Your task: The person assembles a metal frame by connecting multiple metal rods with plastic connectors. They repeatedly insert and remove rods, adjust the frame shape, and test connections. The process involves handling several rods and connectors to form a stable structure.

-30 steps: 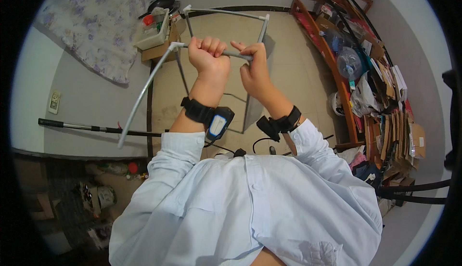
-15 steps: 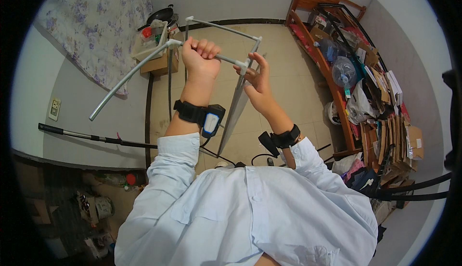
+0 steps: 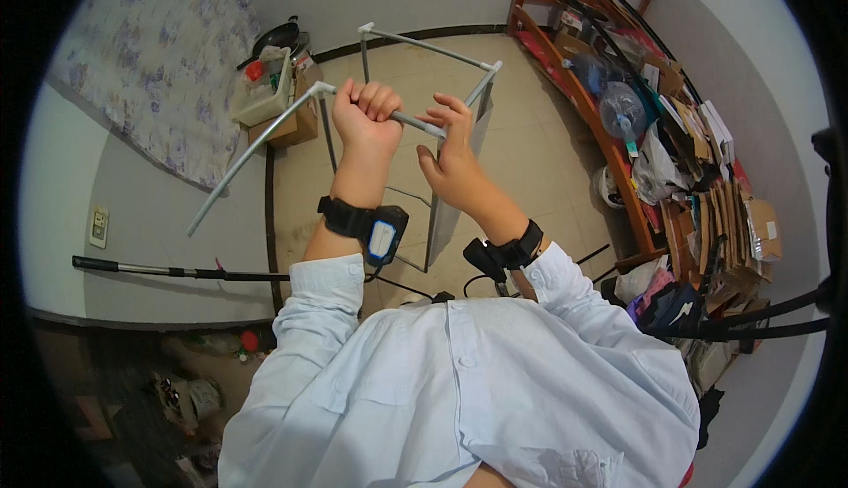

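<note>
A frame of grey metal tubes joined by white corner connectors stands in front of me. My left hand is closed around its near top tube, beside the near left connector. From that connector another tube sticks out toward the lower left with a free end. At the near right corner is my right hand, its fingers stretched out and laid against the tube end, thumb apart. Its fingers partly hide that corner. A grey sheet-like panel hangs down the frame's right side.
A wooden bed frame on the right is piled with cardboard, bottles and bags. Back left, a box bears a bin and a black pan. A pole reaches in from the left, beside a floral curtain.
The frame has turned, its far side shifting right, and more of its lower tubes show. My right hand has moved slightly down at the corner. My left hand keeps its grip.
</note>
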